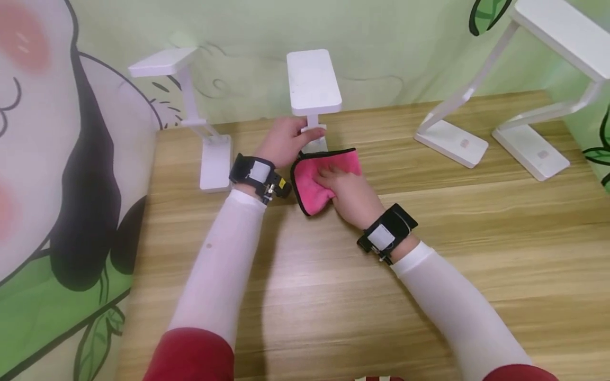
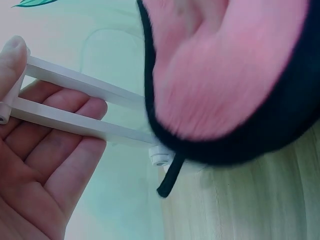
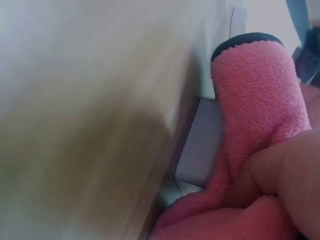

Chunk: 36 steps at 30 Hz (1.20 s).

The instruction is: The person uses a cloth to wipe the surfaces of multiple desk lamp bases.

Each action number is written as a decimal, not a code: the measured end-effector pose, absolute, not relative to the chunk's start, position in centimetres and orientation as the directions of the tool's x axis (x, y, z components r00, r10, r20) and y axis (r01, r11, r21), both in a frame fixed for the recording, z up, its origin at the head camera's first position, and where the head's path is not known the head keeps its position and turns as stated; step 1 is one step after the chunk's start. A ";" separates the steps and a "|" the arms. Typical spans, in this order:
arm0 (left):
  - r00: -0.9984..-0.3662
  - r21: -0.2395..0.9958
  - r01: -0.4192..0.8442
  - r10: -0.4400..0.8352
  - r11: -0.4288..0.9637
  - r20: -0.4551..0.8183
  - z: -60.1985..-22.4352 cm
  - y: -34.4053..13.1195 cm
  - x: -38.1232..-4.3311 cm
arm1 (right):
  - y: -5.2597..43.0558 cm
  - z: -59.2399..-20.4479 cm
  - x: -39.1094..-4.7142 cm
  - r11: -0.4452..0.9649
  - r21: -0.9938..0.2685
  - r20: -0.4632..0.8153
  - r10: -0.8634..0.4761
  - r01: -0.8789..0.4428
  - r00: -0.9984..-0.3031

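Note:
A white desk lamp (image 1: 313, 82) stands at the back middle of the table. My left hand (image 1: 282, 142) grips its arm below the lamp head; in the left wrist view the thumb and fingers lie around two thin parallel bars (image 2: 70, 121). A pink cloth (image 1: 307, 185) with a black edge drapes over the lamp's foot and hides most of it. My right hand (image 1: 355, 198) holds the cloth bunched under its fingers. Seen from the right wrist, the cloth lies against the side of the grey-looking lamp base (image 3: 200, 145), just above the wood.
Another white lamp (image 1: 216, 161) stands close by on the left. Two more lamps, one with its base (image 1: 451, 143) nearer and one with its base (image 1: 531, 152) farther right, stand at the back right. A painted green wall (image 1: 381, 58) runs behind the wooden table (image 1: 324, 296).

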<state>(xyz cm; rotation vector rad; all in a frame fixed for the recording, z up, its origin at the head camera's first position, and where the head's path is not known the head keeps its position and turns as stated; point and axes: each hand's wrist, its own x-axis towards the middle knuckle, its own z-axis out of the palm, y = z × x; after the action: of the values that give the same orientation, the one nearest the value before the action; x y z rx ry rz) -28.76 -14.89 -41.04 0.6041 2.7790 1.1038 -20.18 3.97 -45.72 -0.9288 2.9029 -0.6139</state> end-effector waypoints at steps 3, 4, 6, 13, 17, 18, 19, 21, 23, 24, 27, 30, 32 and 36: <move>-0.919 0.671 0.327 0.389 0.665 0.062 -41.0 -15.1 -28.7 | 4.4 -45.6 -19.1 0.741 -0.375 0.072 -0.576 -0.557 -0.814; -0.919 0.672 0.327 0.389 0.664 0.063 -41.0 -15.1 -28.7 | 4.5 -45.6 -18.9 0.740 -0.375 0.071 -0.578 -0.559 -0.813; -0.919 0.670 0.326 0.389 0.667 0.061 -40.9 -15.2 -28.7 | 4.6 -45.6 -18.6 0.737 -0.373 0.072 -0.582 -0.563 -0.810; -0.923 0.664 0.319 0.381 0.676 0.056 -40.9 -15.3 -28.7 | 4.6 -45.8 -18.6 0.737 -0.358 0.077 -0.589 -0.573 -0.805; -0.923 0.687 0.317 0.379 0.654 0.066 -40.9 -15.6 -28.5 | 4.0 -46.0 -18.7 0.736 -0.346 0.086 -0.593 -0.582 -0.801; -0.923 0.684 0.321 0.379 0.655 0.070 -40.9 -15.6 -28.5 | 3.8 -46.0 -18.8 0.733 -0.344 0.088 -0.597 -0.587 -0.797; -0.922 0.679 0.325 0.380 0.658 0.074 -40.9 -15.7 -28.4 | 3.7 -46.0 -19.0 0.731 -0.339 0.093 -0.600 -0.592 -0.795; -0.923 0.663 0.330 0.378 0.672 0.076 -40.8 -15.6 -28.4 | 3.4 -45.8 -19.4 0.728 -0.332 0.095 -0.607 -0.600 -0.789; -0.923 0.650 0.332 0.377 0.683 0.075 -40.8 -15.5 -28.4 | 3.0 -45.7 -20.2 0.725 -0.320 0.102 -0.613 -0.609 -0.783; -0.923 0.650 0.331 0.377 0.684 0.075 -40.8 -15.5 -28.4 | 2.8 -45.7 -20.7 0.724 -0.313 0.107 -0.616 -0.615 -0.780; -0.925 0.656 0.325 0.372 0.681 0.072 -40.9 -15.3 -28.5 | 2.2 -45.6 -22.2 0.732 -0.299 0.124 -0.607 -0.613 -0.785; -0.925 0.667 0.318 0.373 0.674 0.064 -41.0 -15.1 -28.5 | 1.7 -45.5 -23.5 0.747 -0.291 0.129 -0.588 -0.597 -0.799; -0.925 0.672 0.317 0.376 0.669 0.062 -41.0 -14.9 -28.5 | 1.7 -45.5 -23.9 0.760 -0.289 0.126 -0.572 -0.582 -0.810; -0.924 0.702 0.309 0.377 0.641 0.062 -41.0 -14.8 -28.5 | 1.8 -45.7 -23.5 0.772 -0.295 0.124 -0.553 -0.563 -0.824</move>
<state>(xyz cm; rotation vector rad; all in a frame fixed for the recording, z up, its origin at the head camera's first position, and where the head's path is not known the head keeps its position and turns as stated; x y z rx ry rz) -28.51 -14.83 -41.05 0.5795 2.7635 1.1570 -23.47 1.75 -45.65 -0.9399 2.9850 -0.5126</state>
